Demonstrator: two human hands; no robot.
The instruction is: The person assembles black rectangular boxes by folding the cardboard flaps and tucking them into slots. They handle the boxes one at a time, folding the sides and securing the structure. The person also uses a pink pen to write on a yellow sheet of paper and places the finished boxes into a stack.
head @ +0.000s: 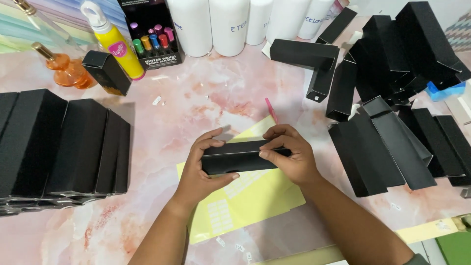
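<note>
Gripping black carton (pixel 235 158) ends: left hand (pixel 203 169), right hand (pixel 292 154).

Small packing bench, looks like a home perfume-bottling setup. Pink marble-pattern table (pixel 196 105) crowded with flat black cartons (pixel 392 147), a row of assembled black boxes (pixel 64 142), a yellow label sheet (pixel 255 201), white plastic bottles (pixel 228 24), an orange glass bottle (pixel 68 71) and a yellow spray bottle (pixel 115 44).
</note>
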